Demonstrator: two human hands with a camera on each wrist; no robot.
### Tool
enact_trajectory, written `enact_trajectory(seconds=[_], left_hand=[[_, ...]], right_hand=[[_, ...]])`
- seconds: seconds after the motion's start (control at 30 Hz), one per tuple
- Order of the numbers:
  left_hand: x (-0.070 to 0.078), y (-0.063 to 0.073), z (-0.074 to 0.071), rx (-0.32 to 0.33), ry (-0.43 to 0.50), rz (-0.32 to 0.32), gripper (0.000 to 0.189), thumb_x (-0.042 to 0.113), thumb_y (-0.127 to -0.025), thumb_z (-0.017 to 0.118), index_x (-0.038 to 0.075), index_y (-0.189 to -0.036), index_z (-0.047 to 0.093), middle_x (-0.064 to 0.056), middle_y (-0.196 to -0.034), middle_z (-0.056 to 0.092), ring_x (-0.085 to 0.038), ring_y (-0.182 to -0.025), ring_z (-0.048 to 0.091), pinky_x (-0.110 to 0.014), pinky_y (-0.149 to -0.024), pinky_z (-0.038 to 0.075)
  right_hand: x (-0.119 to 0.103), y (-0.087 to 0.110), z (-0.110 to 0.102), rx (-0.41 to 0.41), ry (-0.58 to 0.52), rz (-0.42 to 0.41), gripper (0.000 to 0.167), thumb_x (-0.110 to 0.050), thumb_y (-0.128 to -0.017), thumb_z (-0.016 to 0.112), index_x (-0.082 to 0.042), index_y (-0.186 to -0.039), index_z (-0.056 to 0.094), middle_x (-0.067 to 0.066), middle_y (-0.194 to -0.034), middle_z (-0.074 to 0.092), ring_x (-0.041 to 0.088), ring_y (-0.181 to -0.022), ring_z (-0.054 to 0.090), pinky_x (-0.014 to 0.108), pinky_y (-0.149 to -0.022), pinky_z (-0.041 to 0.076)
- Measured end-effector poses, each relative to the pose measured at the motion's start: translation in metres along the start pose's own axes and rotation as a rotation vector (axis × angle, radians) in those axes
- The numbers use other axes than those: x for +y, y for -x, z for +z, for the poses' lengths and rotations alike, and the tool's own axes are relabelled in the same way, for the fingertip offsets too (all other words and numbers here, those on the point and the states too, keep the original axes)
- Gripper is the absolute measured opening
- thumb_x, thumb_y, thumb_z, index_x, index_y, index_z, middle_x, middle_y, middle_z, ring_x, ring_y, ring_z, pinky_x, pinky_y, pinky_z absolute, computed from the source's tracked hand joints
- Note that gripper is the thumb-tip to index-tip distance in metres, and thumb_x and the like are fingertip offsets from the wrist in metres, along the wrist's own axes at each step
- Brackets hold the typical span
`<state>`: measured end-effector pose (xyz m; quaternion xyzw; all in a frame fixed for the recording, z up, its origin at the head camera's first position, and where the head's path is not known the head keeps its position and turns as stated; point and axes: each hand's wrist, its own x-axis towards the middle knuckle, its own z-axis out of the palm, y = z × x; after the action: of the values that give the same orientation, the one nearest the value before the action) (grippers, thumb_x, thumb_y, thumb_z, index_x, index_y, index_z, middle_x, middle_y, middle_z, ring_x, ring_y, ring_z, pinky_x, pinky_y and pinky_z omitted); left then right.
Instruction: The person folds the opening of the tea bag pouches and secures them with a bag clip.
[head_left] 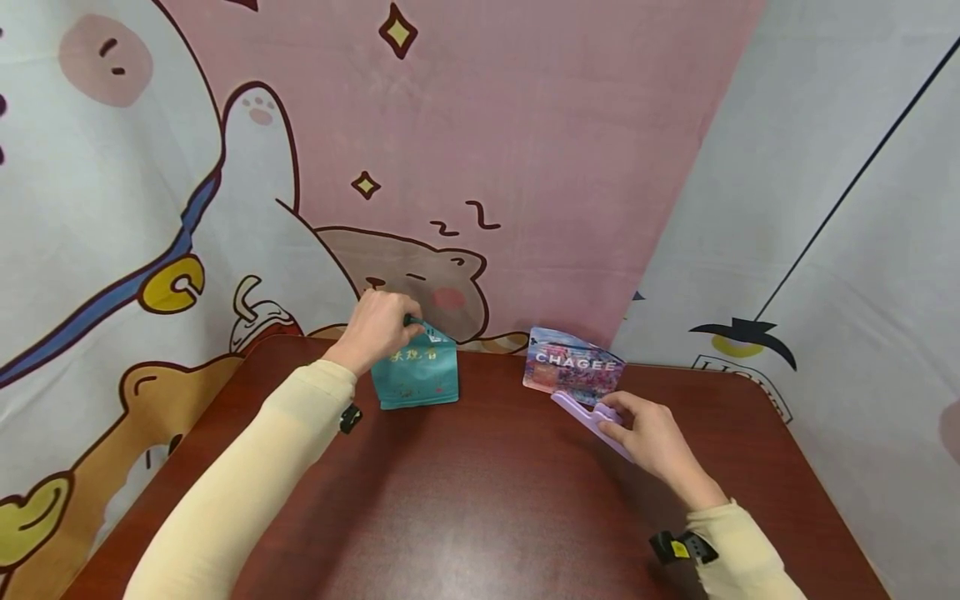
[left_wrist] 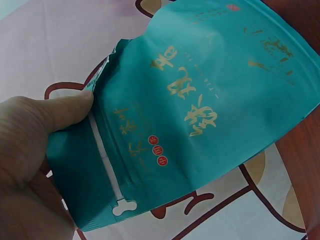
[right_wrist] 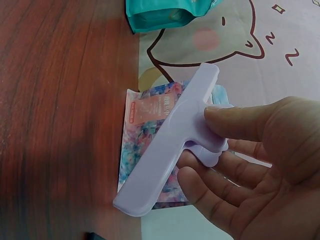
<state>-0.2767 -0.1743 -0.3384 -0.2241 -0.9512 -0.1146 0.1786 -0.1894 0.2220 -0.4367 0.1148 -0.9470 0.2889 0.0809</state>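
My left hand (head_left: 380, 327) grips the top edge of a teal tea bag (head_left: 417, 375), which has gold Chinese characters. In the left wrist view the thumb (left_wrist: 70, 111) presses on the bag near a white strip along its top. My right hand (head_left: 645, 433) pinches a lilac bag clip (right_wrist: 170, 142) by its handles, thumb on one side and fingers on the other. Behind the clip stands a colourful "CHAGEE" pouch (head_left: 573, 365); in the right wrist view the clip hides part of it, and whether they touch I cannot tell.
A reddish-brown wooden table (head_left: 450, 500) lies under both hands. Along its back edge hangs a cartoon-printed cloth (head_left: 570, 167), with pink and white areas. Each forearm wears a dark wrist strap, such as the right strap (head_left: 682, 547).
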Motion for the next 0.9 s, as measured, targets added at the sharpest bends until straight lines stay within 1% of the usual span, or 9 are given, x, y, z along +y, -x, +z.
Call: enact_trajectory(seconds=[0.17, 0.37, 0.53, 0.73, 0.9], left_hand=[[0.001, 0.0, 0.0, 0.0, 0.005, 0.0, 0.009, 0.019, -0.081, 0.083, 0.012, -0.087, 0.081, -0.004, -0.085, 0.078, -0.023, -0.067, 0.065, -0.046, -0.076, 0.047], [-0.001, -0.001, 0.001, 0.005, 0.009, 0.015, 0.008, 0.018, -0.081, 0.084, 0.013, -0.087, 0.081, -0.003, -0.084, 0.078, -0.022, -0.066, 0.065, -0.046, -0.077, 0.047], [-0.002, -0.002, 0.001, 0.018, 0.017, 0.035, 0.007, 0.017, -0.08, 0.084, 0.013, -0.085, 0.081, -0.003, -0.083, 0.078, -0.022, -0.066, 0.066, -0.048, -0.079, 0.048], [-0.003, -0.002, 0.002, 0.029, 0.03, 0.053, 0.005, 0.015, -0.08, 0.083, 0.012, -0.085, 0.081, -0.003, -0.082, 0.078, -0.021, -0.066, 0.066, -0.048, -0.079, 0.048], [-0.004, -0.002, 0.002, 0.014, 0.029, 0.044, 0.005, 0.015, -0.082, 0.082, 0.012, -0.086, 0.082, -0.003, -0.083, 0.078, -0.021, -0.067, 0.067, -0.049, -0.081, 0.047]], right_hand=[[-0.003, -0.004, 0.001, -0.011, -0.01, 0.005, 0.026, -0.013, -0.085, 0.079, -0.008, -0.11, 0.071, 0.011, -0.099, 0.074, 0.018, -0.076, 0.057, 0.028, -0.061, 0.044], [-0.007, -0.01, 0.002, -0.015, -0.019, 0.006, 0.027, -0.014, -0.086, 0.079, -0.008, -0.111, 0.07, 0.011, -0.099, 0.073, 0.019, -0.077, 0.057, 0.029, -0.063, 0.044], [-0.01, -0.014, 0.003, -0.015, -0.03, 0.0, 0.027, -0.013, -0.086, 0.078, -0.008, -0.112, 0.07, 0.011, -0.098, 0.073, 0.019, -0.076, 0.056, 0.03, -0.063, 0.042], [-0.012, -0.02, 0.006, -0.022, -0.033, 0.0, 0.033, -0.014, -0.088, 0.076, -0.004, -0.119, 0.07, 0.018, -0.109, 0.073, 0.023, -0.081, 0.06, 0.034, -0.068, 0.048], [-0.016, -0.025, 0.008, -0.016, -0.061, 0.003, 0.031, -0.015, -0.089, 0.076, -0.004, -0.118, 0.072, 0.02, -0.11, 0.073, 0.022, -0.078, 0.063, 0.032, -0.063, 0.051]])
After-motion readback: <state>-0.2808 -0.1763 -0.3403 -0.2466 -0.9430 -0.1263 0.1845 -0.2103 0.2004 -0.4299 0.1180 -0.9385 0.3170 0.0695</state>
